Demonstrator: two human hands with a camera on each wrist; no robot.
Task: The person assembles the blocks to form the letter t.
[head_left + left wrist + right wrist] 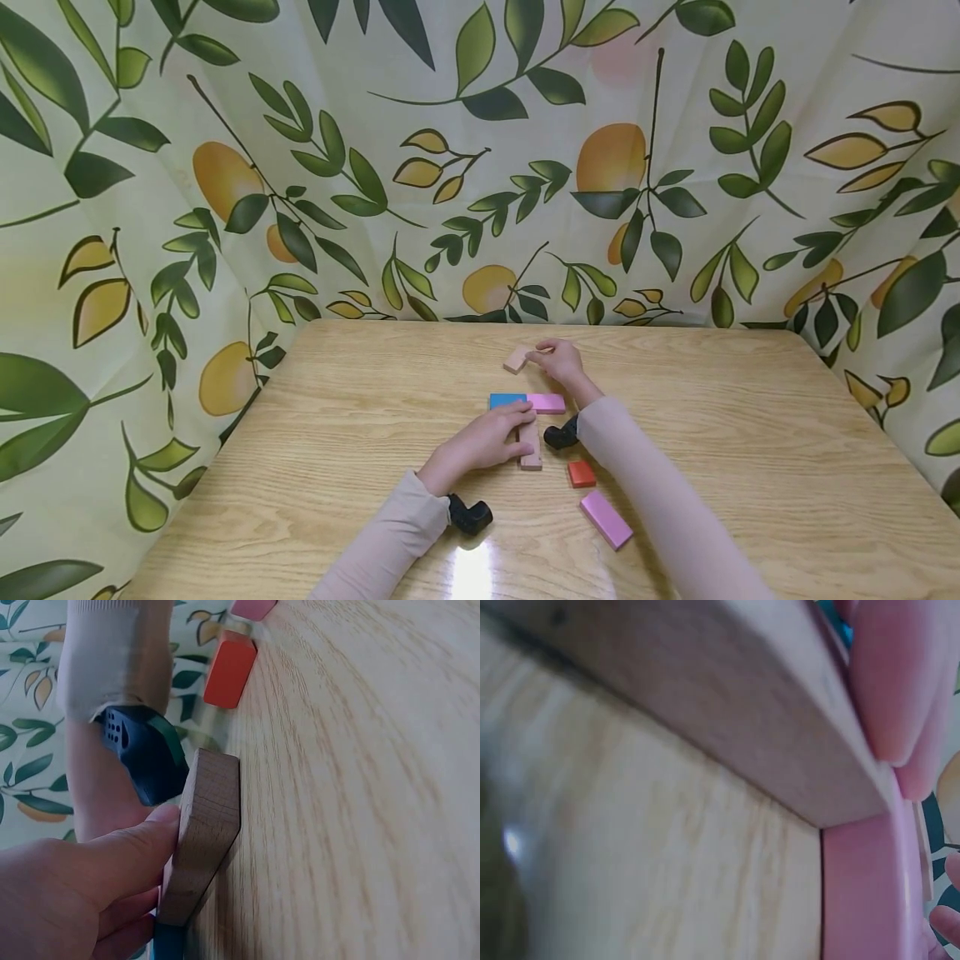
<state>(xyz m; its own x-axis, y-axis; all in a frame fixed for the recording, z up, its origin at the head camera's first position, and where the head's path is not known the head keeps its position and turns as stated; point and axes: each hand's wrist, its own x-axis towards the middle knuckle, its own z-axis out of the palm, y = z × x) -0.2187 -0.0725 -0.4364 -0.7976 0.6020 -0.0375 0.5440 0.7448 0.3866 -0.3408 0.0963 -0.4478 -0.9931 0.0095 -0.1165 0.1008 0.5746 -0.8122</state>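
My left hand (491, 437) rests on a plain wooden block (530, 442), its thumb by the near part and its fingertips over the far end. Against that far end lie a blue block (507, 401) and a pink block (547, 404), set end to end crosswise. In the left wrist view the thumb touches the edge of the wooden block (206, 817). Farther back, my right hand (561, 364) pinches the right end of a smaller pale wooden block (516, 359) lying on the table. Only a few fingertips of that hand show in the right wrist view.
A red block (581, 474) and a second pink block (606, 519) lie nearer me, beside my right forearm. Each wrist wears a black camera (471, 517). Behind the wooden table (360, 375) hangs a leaf-and-fruit patterned cloth (420, 250).
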